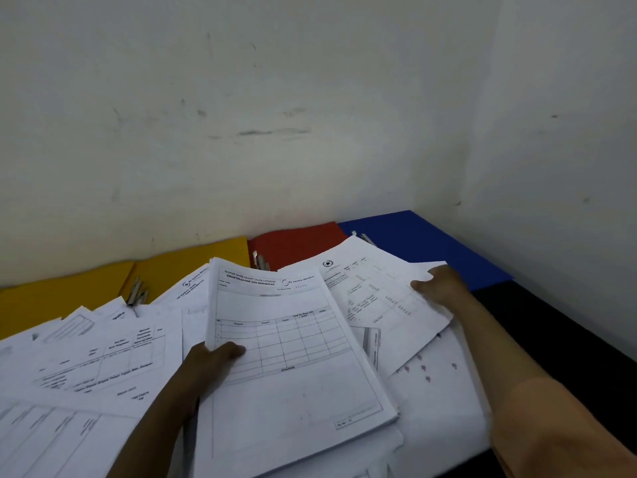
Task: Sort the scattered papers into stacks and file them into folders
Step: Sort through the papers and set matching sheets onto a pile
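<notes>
Head camera view: a stack of forms [296, 353], its top sheet printed with a table, sits raised over the middle of the paper-strewn table, gripped at its left edge by the left hand [210, 360], thumb curled on top. The right hand [439, 282] reaches to the far right and pinches the edge of a single sheet [382, 298] that overlaps the pile; whether it is lifting or only touching cannot be told. Around them, loose papers [100, 357] lie fanned and overlapping at odd angles, covering most of the dark table [558, 326]. Along the wall, three folders lie open, side by side: yellow folder [69, 288], red folder [300, 241], blue folder [424, 243], their metal fasteners bare. No sheet appears filed in any of them. By this showing, sorting is at an early stage: one stack formed, most papers unsorted, filing not begun.
</notes>
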